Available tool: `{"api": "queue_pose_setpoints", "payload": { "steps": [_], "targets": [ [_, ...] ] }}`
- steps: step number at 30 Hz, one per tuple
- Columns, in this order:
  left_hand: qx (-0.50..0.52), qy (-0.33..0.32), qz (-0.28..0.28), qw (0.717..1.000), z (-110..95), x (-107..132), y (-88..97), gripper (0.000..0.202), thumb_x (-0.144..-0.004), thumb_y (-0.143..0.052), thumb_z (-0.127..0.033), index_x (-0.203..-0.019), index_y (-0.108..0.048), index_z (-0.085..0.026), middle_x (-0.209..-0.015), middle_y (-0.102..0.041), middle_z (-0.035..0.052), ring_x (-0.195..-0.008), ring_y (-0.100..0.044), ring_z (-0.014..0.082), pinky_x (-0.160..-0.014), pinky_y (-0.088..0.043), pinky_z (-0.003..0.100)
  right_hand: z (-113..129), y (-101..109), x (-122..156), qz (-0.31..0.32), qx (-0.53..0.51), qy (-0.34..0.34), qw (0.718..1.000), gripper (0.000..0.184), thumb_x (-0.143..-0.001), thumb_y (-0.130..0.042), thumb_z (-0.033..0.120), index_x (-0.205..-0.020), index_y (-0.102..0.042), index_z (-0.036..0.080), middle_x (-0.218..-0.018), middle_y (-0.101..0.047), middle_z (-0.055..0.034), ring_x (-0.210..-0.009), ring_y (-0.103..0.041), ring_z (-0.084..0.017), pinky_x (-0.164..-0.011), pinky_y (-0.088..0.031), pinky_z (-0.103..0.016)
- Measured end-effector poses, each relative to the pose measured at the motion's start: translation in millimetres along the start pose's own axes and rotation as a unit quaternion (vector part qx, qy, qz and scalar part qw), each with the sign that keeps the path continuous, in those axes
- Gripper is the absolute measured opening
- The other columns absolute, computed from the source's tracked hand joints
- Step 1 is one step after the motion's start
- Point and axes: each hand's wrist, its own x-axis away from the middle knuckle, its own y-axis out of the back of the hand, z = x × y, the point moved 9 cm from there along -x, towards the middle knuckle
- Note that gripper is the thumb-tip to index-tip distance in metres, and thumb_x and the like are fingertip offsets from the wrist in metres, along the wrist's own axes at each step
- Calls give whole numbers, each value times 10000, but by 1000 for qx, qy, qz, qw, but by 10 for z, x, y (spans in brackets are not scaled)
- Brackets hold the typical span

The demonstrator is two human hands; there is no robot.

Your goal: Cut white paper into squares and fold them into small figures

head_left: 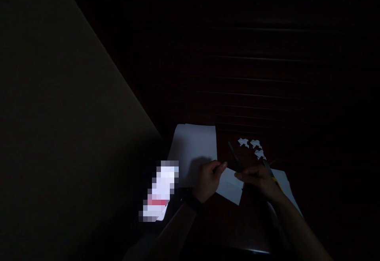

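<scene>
A small white piece of paper (230, 186) is between my hands over the dark table, with a faint crease across it. My left hand (208, 178), with a dark band on the wrist, is closed at the paper's upper left corner, thumb and fingers pinched. My right hand (257, 177) is closed on the paper's right edge, its thumb and forefinger pointing left; its other fingers are lost in shadow. Beyond my hands lie three small folded paper figures (243, 142). A dark, slim pen-like object (232, 148) lies beyond the paper.
Large white sheets (194, 142) lie at the back left. A lit phone-like screen (162, 191), blurred out, is left of my left arm. A cutter-like tool with a yellow part (275, 180) and more paper (285, 186) lie by my right forearm. A pale wall (74, 114) rises at left.
</scene>
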Motion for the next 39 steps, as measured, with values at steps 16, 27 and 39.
{"api": "queue_pose_setpoints", "payload": {
  "steps": [16, 27, 39],
  "targets": [
    [161, 73, -22, 984, 180, -23, 19, 290, -707, -639, -426, -735, -660, -138, -644, -641, 16, -593, -586, 135, -517, -428, 205, 19, 135, -36, -105, -23, 46, 993, 323, -760, -593, 457, -938, -659, 196, -789, -689, -42, -719, -622, -182, -640, -463, -264],
    [285, 161, 118, 937, 174, 85, -195, 361, -686, -671, -406, -892, -645, -110, -869, -666, 100, -726, -641, 207, -541, -541, 291, -113, -6, -83, -59, -124, 17, 990, 390, -665, -712, 389, -988, -636, 185, -811, -687, -52, -735, -625, -214, -671, -491, -317],
    [373, 187, 169, 893, 164, 118, -238, 377, -754, -621, -360, -1027, -622, -100, -847, -639, 111, -705, -622, 176, -594, -529, 300, -105, -60, -73, -7, -166, -8, 986, 442, -699, -675, 364, -1099, -604, 191, -881, -675, -61, -715, -620, -187, -598, -497, -292]
  ]
}}
